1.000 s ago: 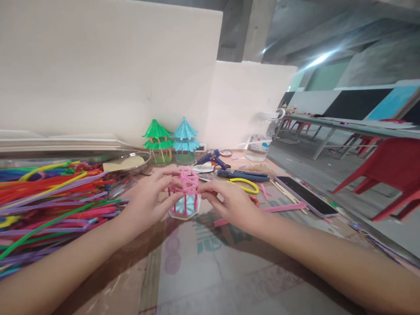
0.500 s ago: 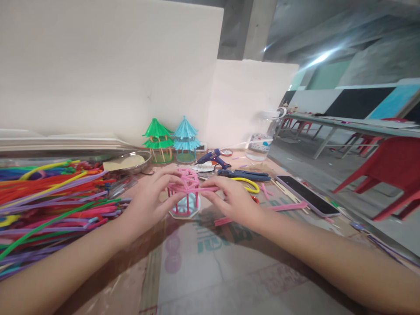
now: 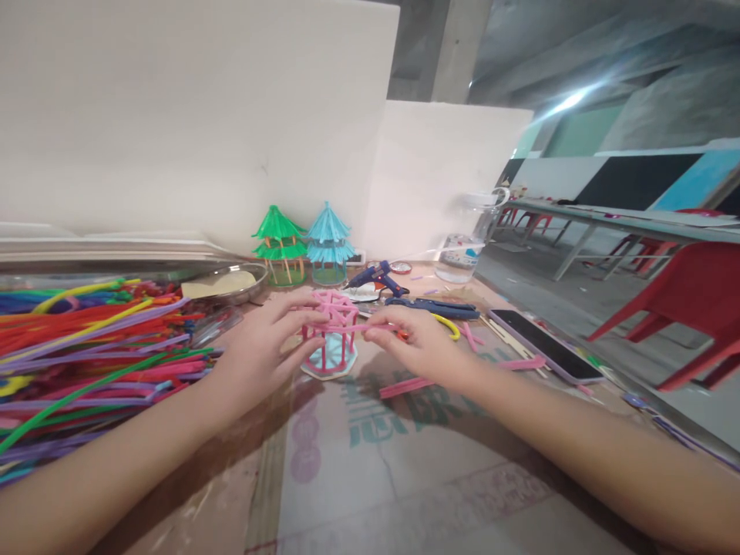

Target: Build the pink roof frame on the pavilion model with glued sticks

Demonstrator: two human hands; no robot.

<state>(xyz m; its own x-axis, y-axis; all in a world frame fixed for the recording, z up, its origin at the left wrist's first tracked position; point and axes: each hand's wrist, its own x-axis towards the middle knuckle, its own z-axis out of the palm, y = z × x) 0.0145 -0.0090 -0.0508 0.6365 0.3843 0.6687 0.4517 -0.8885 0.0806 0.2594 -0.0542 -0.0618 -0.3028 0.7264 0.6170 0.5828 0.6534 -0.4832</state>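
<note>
A small pink pavilion frame [image 3: 345,339], made of pink fuzzy stems on an octagonal light blue base [image 3: 331,357], stands on the table in front of me. My left hand [image 3: 263,347] is at its left side, thumb and fingers closed around the left end of a pink pipe cleaner [image 3: 355,328]. That stem runs level across the front of the frame. Its right end is pinched by my right hand [image 3: 419,343], just right of the frame. The left fingertips partly cover the frame's upper left.
Many coloured pipe cleaners [image 3: 86,362] lie at left beside a metal bowl [image 3: 254,289]. Behind stand green [image 3: 279,247] and blue [image 3: 328,243] pavilions, a glue gun [image 3: 375,277] and a plastic jug [image 3: 459,258]. At right are pliers [image 3: 445,308], pink strips [image 3: 405,387] and a phone [image 3: 546,347].
My right hand has moved slightly right and away from me, with the pink pipe cleaner still between both hands. The frame has shifted a little away from me.
</note>
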